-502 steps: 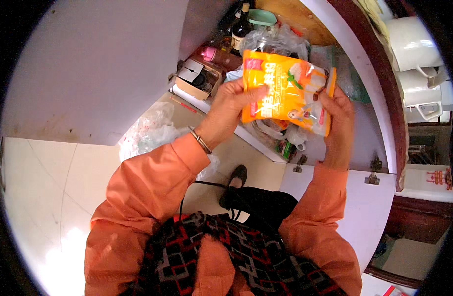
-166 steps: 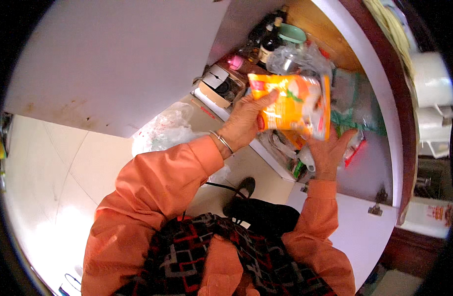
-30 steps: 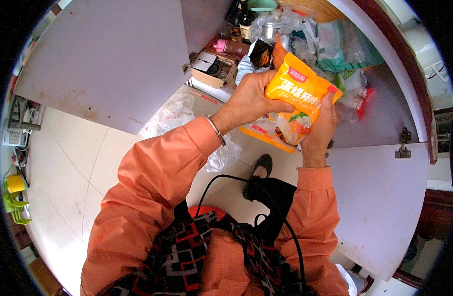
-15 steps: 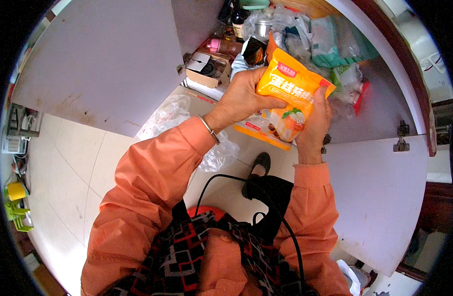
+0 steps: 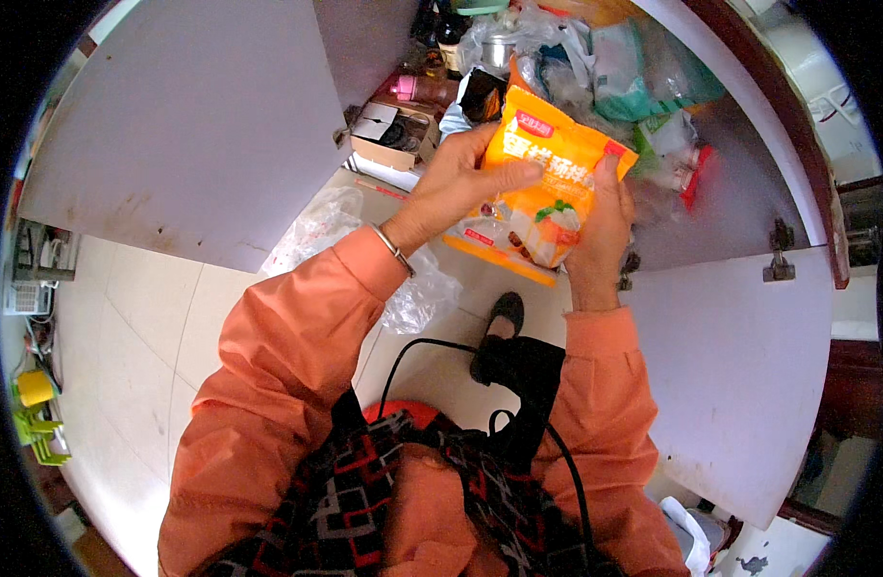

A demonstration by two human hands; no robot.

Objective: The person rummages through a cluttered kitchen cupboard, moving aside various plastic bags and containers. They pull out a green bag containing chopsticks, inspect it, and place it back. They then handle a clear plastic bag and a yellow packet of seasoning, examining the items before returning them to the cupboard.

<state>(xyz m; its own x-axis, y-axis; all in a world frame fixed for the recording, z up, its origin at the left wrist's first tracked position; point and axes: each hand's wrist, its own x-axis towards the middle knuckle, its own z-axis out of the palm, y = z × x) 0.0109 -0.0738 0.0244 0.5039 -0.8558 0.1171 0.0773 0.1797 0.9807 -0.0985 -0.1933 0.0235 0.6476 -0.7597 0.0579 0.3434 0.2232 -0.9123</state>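
Between my two hands I hold up an orange-yellow packet of cake mix (image 5: 533, 207), its printed front with a cake picture facing me. My left hand (image 5: 458, 183), a bangle at its wrist, grips the packet's left side with the thumb lying across the front. The right hand (image 5: 600, 231) clasps the right side, its thumb near the upper right corner. The fingers of both hands are partly hidden behind the packet. It hangs in front of an open cupboard (image 5: 739, 183) full of goods.
Inside the cupboard are an open cardboard box (image 5: 395, 135), a pink-capped bottle (image 5: 424, 89), dark bottles, a metal tin (image 5: 498, 50) and a teal-and-clear bag (image 5: 634, 77). Open doors stand left (image 5: 182, 125) and right (image 5: 730, 356). Clear plastic bags (image 5: 417, 298) lie on the tiled floor.
The packet and both hands sit slightly further left in the picture, along with the cupboard contents. My left thumb reaches a little less far across the packet's front. Both hands keep their grip.
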